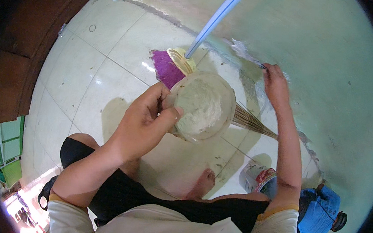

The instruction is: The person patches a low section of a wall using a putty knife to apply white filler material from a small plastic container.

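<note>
My left hand (140,122) grips the rim of a round translucent tub (202,104), thumb over the edge. Whitish paste coats its inside, and it is held above the tiled floor. Off to the right, my right hand (276,88) is closed on a small thin-bladed tool (260,64), most of it hidden in the fingers; it looks like a putty knife, though I cannot tell for sure. Its tip is at the pale green wall (331,87), beside a fresh white smear (242,49) low on the wall.
A purple-bristled broom (168,67) with a pale blue handle (216,23) leans ahead. A stick broom (255,122) lies partly beneath the tub. Near my right leg stands a paint bucket (255,177), with a blue bag-like item (320,212) beyond. Brown wooden furniture (17,65) borders the left.
</note>
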Demonstrator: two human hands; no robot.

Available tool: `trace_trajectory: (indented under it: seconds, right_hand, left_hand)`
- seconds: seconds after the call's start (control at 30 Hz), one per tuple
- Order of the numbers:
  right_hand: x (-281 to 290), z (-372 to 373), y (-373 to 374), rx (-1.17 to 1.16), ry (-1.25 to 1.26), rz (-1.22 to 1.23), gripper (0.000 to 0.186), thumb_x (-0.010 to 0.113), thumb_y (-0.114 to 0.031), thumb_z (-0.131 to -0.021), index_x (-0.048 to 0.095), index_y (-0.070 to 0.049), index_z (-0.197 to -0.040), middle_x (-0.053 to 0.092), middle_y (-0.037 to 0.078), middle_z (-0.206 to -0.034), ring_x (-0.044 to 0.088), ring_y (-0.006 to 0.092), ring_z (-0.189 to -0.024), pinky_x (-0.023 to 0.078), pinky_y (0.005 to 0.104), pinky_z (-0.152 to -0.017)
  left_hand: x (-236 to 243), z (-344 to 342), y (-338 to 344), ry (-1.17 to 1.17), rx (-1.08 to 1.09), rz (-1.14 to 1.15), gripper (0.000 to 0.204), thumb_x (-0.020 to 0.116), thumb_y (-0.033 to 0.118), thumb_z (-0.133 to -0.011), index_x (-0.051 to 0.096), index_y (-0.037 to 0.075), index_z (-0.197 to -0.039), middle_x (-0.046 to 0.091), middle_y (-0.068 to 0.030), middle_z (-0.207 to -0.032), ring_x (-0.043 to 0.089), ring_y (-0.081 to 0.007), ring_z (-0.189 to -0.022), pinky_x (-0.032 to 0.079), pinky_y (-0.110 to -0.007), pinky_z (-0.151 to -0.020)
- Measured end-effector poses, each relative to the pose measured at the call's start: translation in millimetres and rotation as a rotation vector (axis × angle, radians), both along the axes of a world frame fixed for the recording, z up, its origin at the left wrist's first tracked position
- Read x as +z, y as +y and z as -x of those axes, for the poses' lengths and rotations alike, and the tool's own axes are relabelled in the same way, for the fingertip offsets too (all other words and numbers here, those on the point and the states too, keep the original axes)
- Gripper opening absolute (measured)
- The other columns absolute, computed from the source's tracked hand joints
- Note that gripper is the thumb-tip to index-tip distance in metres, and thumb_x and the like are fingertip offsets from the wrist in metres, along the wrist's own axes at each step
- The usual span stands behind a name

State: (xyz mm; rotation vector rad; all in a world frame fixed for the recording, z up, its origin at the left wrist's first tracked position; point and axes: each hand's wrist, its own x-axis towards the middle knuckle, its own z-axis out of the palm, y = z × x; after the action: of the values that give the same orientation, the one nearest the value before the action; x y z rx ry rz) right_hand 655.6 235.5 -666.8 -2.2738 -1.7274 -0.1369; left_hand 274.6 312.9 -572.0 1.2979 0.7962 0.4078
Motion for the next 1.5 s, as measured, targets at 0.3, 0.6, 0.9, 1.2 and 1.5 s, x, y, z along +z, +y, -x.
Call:
trace_trajectory:
  seconds: [0.3, 0.6, 0.9, 1.2, 1.5]
  right_hand:
    - [22.2, -12.7, 2.0, -0.089, 0.021, -0.005, 0.021, 0.054, -0.017, -0.093, 0.062, -0.004, -0.107, 0.061, 0.018, -0.099, 0.061, 0.0379, -0.092, 0.05, 0.0457, -0.079]
    - [-69.3, -14.9, 17.8, -0.045, 0.286, -0.207, 0.022, 0.056, -0.016, -0.093, 0.062, -0.002, -0.109, 0.061, 0.021, -0.1, 0.06, 0.0398, -0.093, 0.049, 0.0438, -0.08]
    - [-63.2, -17.0, -4.3, -0.116, 0.156, -0.231, 0.022, 0.054, -0.016, -0.095, 0.06, -0.003, -0.112, 0.06, 0.019, -0.102, 0.06, 0.0383, -0.091, 0.049, 0.0433, -0.078]
    - [-47.2, -10.3, 9.0, 0.008, 0.146, -0.183, 0.023, 0.052, -0.019, -0.096, 0.059, -0.004, -0.111, 0.058, 0.018, -0.1, 0.06, 0.0378, -0.09, 0.049, 0.0449, -0.077]
    - [-23.1, -18.0, -25.0, -0.077, 0.135, -0.179, 0.022, 0.052, -0.017, -0.095, 0.06, -0.003, -0.11, 0.059, 0.019, -0.1, 0.06, 0.0385, -0.09, 0.049, 0.0455, -0.076]
  left_hand:
    - [-0.1, 8.4, -1.2, 0.024, 0.016, 0.009, 0.012, 0.057, 0.012, -0.09, 0.048, 0.004, -0.093, 0.052, -0.0004, -0.081, 0.054, -0.0079, -0.074, 0.046, -0.025, -0.067]
    - [5.0, -1.0, -3.6, -0.035, 0.0, 0.066, 0.011, 0.057, 0.009, -0.092, 0.048, 0.002, -0.094, 0.048, 0.0009, -0.081, 0.049, -0.006, -0.074, 0.046, -0.024, -0.066]
    - [-2.1, -1.0, 1.9, -0.008, 0.003, 0.048, 0.011, 0.057, 0.009, -0.093, 0.048, 0.002, -0.095, 0.045, 0.0021, -0.081, 0.047, -0.0048, -0.075, 0.045, -0.023, -0.065]
    - [-8.2, -10.8, -1.5, -0.002, -0.016, 0.055, 0.011, 0.056, 0.009, -0.094, 0.048, 0.003, -0.094, 0.044, 0.0027, -0.081, 0.045, -0.0045, -0.073, 0.044, -0.023, -0.065]
    - [-4.8, -5.9, -3.6, -0.02, 0.007, 0.033, 0.01, 0.056, 0.008, -0.094, 0.047, 0.002, -0.094, 0.045, 0.0023, -0.08, 0.047, -0.0047, -0.073, 0.048, -0.023, -0.065]
